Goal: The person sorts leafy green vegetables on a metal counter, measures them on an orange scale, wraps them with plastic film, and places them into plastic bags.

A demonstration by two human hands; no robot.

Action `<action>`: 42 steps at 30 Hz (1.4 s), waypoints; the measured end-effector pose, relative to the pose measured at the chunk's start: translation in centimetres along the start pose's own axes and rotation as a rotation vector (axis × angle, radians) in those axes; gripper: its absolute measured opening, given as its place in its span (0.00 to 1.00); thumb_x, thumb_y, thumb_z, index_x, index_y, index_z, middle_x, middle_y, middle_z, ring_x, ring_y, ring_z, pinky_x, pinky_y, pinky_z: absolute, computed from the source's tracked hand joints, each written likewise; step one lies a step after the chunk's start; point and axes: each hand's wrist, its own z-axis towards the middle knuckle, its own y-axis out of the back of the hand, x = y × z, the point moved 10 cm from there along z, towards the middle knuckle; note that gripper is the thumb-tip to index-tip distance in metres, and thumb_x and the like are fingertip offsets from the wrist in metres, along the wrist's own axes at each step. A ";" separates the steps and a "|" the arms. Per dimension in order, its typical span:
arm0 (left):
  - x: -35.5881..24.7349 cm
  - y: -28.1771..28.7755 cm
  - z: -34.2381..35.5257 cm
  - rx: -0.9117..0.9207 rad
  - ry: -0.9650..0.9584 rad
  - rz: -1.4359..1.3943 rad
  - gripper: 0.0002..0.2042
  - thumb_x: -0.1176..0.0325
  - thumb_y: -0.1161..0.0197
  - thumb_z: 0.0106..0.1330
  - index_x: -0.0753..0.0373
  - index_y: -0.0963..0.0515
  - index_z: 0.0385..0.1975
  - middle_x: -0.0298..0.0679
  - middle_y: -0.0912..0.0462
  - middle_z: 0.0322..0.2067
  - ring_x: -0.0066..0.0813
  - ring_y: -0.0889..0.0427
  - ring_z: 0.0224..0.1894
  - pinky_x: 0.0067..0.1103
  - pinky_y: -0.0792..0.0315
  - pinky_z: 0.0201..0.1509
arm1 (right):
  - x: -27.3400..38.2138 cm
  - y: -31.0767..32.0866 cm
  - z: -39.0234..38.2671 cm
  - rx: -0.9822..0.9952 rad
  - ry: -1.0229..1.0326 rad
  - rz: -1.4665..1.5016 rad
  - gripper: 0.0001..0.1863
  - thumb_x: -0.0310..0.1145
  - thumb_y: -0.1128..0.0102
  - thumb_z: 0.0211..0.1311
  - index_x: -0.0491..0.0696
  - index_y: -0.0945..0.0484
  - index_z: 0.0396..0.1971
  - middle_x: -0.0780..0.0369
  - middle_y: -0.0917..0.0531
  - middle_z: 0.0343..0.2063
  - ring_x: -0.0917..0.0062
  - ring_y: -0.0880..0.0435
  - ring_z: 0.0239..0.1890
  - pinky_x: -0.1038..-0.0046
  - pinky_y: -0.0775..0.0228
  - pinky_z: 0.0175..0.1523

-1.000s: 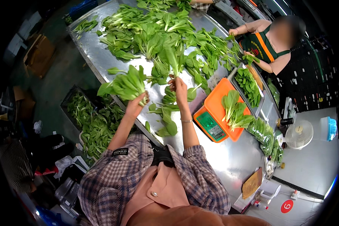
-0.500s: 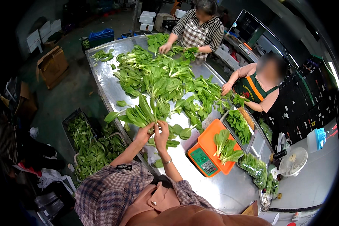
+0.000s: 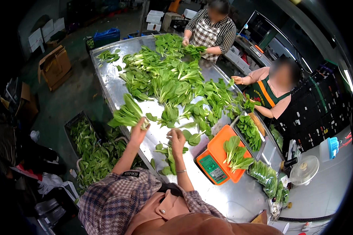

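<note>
green, the bunch [image 3: 126, 111] rises from the left hand [image 3: 138, 132], left of the scale [image 3: 217, 150] and over the side edge of the bench [image 3: 202, 199]. this hand is closed round the stems, pale ends showing, with the leaves fanned away from the palm; held so, the firm stalks probably take the pressure and the soft leaves are spared. the right hand [image 3: 177, 139] is between bunch and scale, its fingers bent; i cannot tell whether they pinch anything. loose leaves [image 3: 168, 158] lie just under it, left of the scale, kept close and apart from the rest.

the scale's display faces the person, likely for easy reading, and a few greens [image 3: 235, 154] rest on its pan. well left of the scale, a crate [image 3: 73, 121] of greens stands low beside the bench, seemingly to save room on top. bags [image 3: 264, 176] of greens sit just right of the scale, the fan [image 3: 304, 170] past them. a tray [image 3: 236, 126] of leaves is just behind the scale.

farther beyond the scale spreads the heap [image 3: 172, 74], central perhaps so everyone can reach. one worker [image 3: 267, 94] stands behind the tray, another [image 3: 205, 34] across the heap.
</note>
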 end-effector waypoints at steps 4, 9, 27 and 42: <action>-2.9 0.6 0.9 0.152 0.017 0.010 0.13 0.71 0.46 0.59 0.67 0.33 0.42 0.39 0.26 0.36 0.29 0.27 0.39 0.26 0.29 0.41 | -5.4 3.7 2.5 0.430 0.055 -0.937 0.13 0.37 0.49 0.51 0.43 0.22 0.24 0.60 0.23 0.15 0.78 0.24 0.20 0.76 0.32 0.25; -3.5 3.1 -2.2 0.162 0.111 0.049 0.12 0.68 0.52 0.63 0.70 0.35 0.42 0.38 0.30 0.33 0.27 0.29 0.38 0.23 0.28 0.38 | -2.9 12.4 9.5 -0.246 0.096 -0.929 0.16 0.41 0.51 0.51 0.41 0.24 0.23 0.51 0.22 0.20 0.60 0.23 0.26 0.65 0.33 0.33; 2.8 -1.0 -4.0 0.281 0.259 0.264 0.11 0.70 0.47 0.59 0.62 0.32 0.41 0.33 0.29 0.34 0.23 0.29 0.39 0.24 0.30 0.41 | -3.0 12.3 14.7 -0.393 -0.038 -1.011 0.20 0.49 0.45 0.44 0.45 0.23 0.23 0.55 0.21 0.23 0.60 0.23 0.30 0.64 0.32 0.36; 7.4 -2.0 -3.4 0.174 0.359 0.248 0.15 0.73 0.48 0.59 0.67 0.35 0.45 0.46 0.28 0.43 0.32 0.27 0.42 0.27 0.28 0.45 | -5.7 12.1 8.1 -0.360 -0.219 0.138 0.09 0.33 0.46 0.54 0.44 0.29 0.32 0.66 0.25 0.23 0.84 0.26 0.22 0.85 0.35 0.22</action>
